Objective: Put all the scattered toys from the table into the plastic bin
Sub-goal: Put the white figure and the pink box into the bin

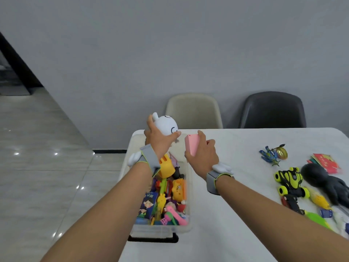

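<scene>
Above the clear plastic bin (188, 186) of toys, the left hand (160, 140) grips a round white smooth plastic figure (167, 125), likely light, slippery; the right hand (203, 154) clasps a stiff pink block (192, 144) by its sides.

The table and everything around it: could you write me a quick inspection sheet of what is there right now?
Surface: white table, bare in the middle.
Job's things: clear plastic bin at the table's left end, already holding many colourful toys; a yellow-and-black toy car, a blue figure, a dark grey soft toy and red cards lie at the right.
Clutter: nothing seen besides toys.
Hands: left hand holds a white round toy with a face above the bin; right hand holds a pink block.
Cables: nothing seen.
Surroundings: beige chair, black chair, grey wall, glossy tiled floor.
</scene>
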`<state>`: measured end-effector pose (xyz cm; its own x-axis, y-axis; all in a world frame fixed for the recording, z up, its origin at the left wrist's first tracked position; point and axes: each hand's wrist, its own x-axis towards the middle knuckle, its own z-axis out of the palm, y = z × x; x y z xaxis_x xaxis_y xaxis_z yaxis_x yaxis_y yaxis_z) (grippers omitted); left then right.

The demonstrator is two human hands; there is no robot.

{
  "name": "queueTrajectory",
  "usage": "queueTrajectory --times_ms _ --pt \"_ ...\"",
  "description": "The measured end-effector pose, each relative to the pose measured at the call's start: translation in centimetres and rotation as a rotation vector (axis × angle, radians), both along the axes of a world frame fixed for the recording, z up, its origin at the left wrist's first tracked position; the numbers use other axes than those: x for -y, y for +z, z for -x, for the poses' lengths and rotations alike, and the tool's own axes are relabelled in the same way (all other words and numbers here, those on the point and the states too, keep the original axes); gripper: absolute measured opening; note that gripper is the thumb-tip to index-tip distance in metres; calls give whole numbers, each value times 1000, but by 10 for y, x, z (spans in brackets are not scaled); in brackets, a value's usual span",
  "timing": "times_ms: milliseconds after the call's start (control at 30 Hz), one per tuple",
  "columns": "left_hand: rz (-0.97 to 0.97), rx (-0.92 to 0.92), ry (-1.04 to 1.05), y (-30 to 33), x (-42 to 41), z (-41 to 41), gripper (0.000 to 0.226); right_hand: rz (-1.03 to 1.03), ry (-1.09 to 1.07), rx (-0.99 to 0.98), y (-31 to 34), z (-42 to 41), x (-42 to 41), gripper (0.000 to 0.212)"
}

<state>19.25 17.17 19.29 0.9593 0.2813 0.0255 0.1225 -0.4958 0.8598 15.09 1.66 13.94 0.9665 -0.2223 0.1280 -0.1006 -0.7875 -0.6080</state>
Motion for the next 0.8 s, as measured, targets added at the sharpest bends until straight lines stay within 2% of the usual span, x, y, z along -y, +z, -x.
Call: queueTrajectory --times_ms 267,433,633,800 --pt "52 -169 75 -43 -70 45 104 131 145 -38 -41 26 -76 75" --pt "21 -300 61 -80 -92 66 97 208 295 -188 -84 37 -88 84" --pt "-35 -290 -72 -114 -102 78 100 339 478 -262 -105 43 -79 75" --pt "-176 -273 -185 -134 -107 81 105 321 521 -285 -108 45 -83 67"
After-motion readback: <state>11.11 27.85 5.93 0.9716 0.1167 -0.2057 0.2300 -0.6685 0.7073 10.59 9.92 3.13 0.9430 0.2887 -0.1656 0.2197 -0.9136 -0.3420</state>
